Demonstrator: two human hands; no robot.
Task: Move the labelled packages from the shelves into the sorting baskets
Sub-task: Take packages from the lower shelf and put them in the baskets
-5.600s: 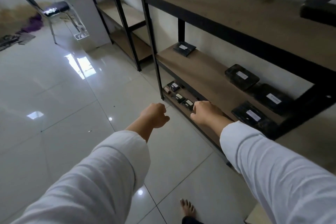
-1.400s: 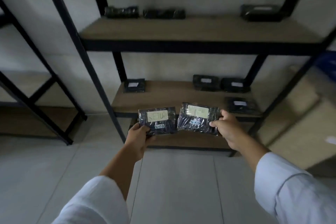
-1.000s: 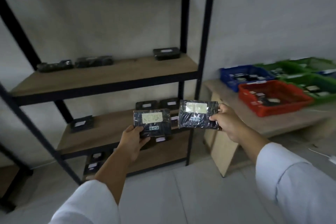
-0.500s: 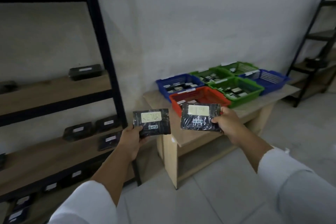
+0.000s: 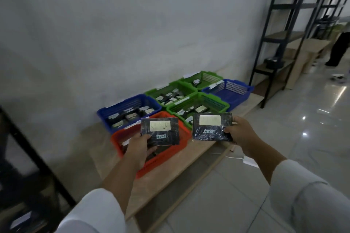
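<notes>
Now both black packages face the camera, long axes level across mid-frame. Left hand grips the left package at its lower left corner, over the red basket; right hand pinches the right package by its right edge — green basket behind, blue basket further left.

Single head-worn view, facing forward and down, near raised hands; baskets just beyond
</notes>
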